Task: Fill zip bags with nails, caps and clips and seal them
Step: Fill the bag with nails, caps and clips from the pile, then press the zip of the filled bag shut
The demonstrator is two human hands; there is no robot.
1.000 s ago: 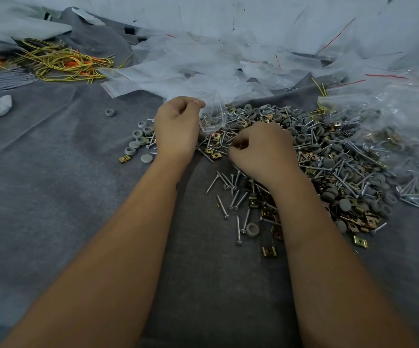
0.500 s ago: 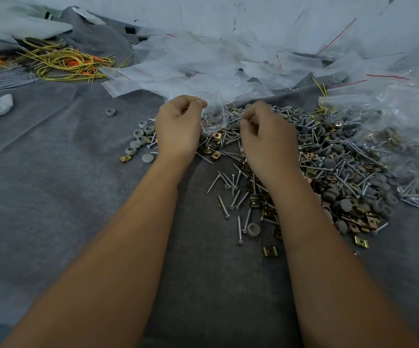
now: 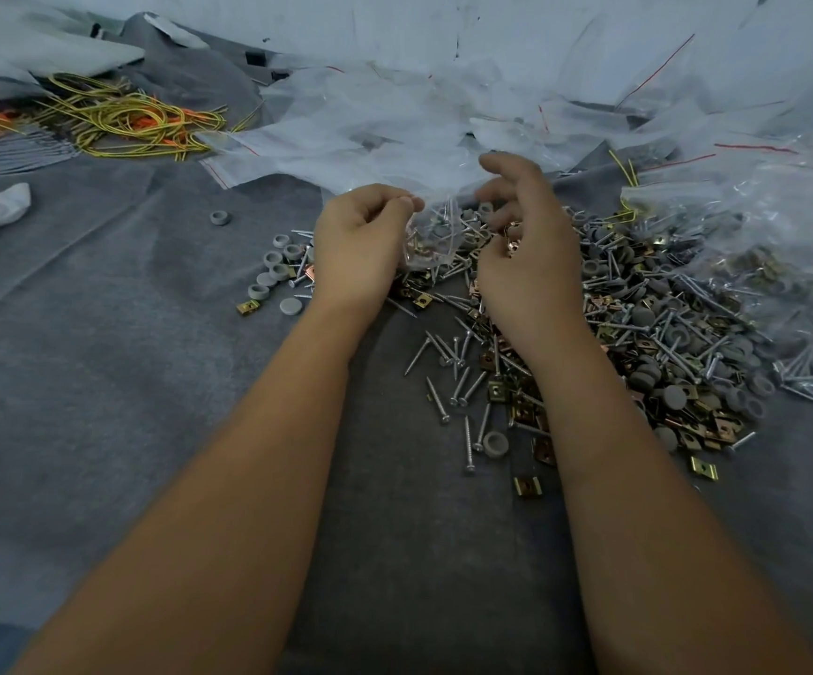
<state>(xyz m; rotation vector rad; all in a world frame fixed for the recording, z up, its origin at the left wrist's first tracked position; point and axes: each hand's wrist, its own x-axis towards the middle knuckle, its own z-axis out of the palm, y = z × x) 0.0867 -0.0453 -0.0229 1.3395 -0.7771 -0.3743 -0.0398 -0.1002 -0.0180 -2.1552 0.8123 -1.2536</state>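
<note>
On the grey cloth [image 3: 102,382] we see yellow wires [image 3: 122,119] at far left, then a few loose caps [image 3: 273,270]. Our left hand [image 3: 360,246] pinches the rim of a small zip bag [image 3: 431,241] already carrying clips and nails. Just beside it, our right hand [image 3: 526,255] pinches a brass clip [image 3: 513,246], other fingers loosely spread, above the hardware pile [image 3: 662,333]. Filled bags [image 3: 784,236] lie at right.

A small clear zip bag [image 3: 431,241] hangs mouth-up, pinched at its top edge, with a few nails and brass clips inside. Below and to its right spreads a loose heap of silver nails [image 3: 458,377], grey round caps [image 3: 674,397] and brass clips [image 3: 526,485] on grey cloth.
</note>
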